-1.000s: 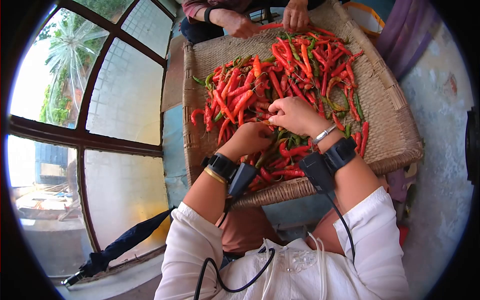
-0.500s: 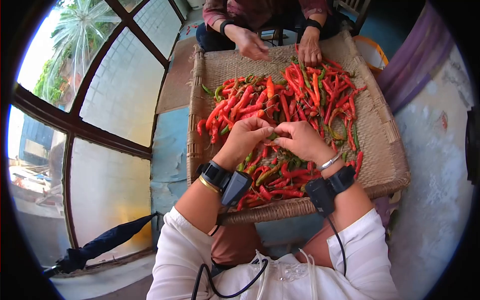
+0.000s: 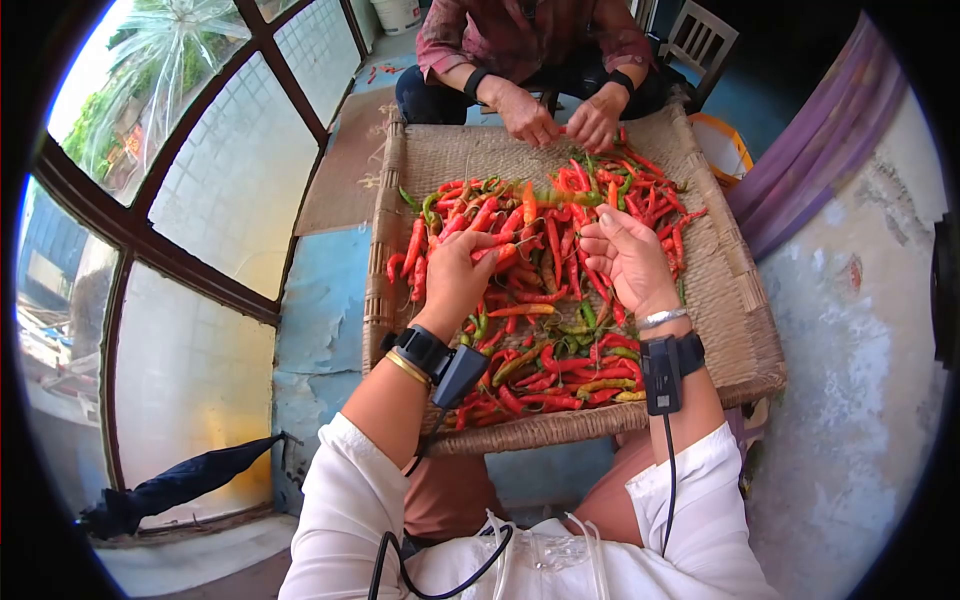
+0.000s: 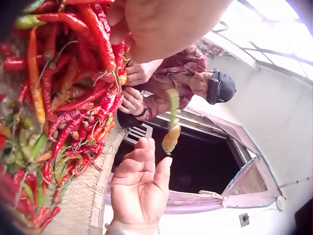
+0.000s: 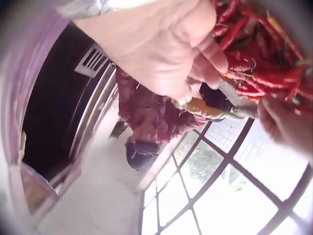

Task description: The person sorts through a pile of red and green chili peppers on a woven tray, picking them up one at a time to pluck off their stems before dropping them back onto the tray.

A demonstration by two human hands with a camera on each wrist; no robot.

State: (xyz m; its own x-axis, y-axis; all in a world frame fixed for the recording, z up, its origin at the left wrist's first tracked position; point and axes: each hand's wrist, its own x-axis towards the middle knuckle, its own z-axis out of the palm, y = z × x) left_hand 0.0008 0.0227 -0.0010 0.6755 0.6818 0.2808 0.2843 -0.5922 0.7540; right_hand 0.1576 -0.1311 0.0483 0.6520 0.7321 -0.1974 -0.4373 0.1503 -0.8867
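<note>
My left hand [image 3: 458, 282] reaches into the pile of chili peppers [image 3: 545, 255], thumb and fingers around a red chili pepper [image 3: 503, 254]. To its right, my right hand [image 3: 632, 262] is raised over the pile, palm partly turned up and fingers loosely bent. A blurred yellow-green chili pepper [image 3: 560, 197] is in the air just off its fingertips. The left wrist view has this pepper [image 4: 172, 127] above the thumb tip, apart from the other fingers. In the right wrist view the pepper [image 5: 208, 109] overlaps the fingertips.
A woven tray [image 3: 735, 330] holds the peppers. Across it, another person's hands [image 3: 560, 118] work close together at the far edge. A window [image 3: 190, 200] stands at left, with a folded umbrella [image 3: 190, 487] below. A purple curtain [image 3: 810, 165] hangs at right.
My hands were together over the pile and are now apart. The left went to a red pepper; the yellow-green one came away from the right fingertips. The other person's hands came together.
</note>
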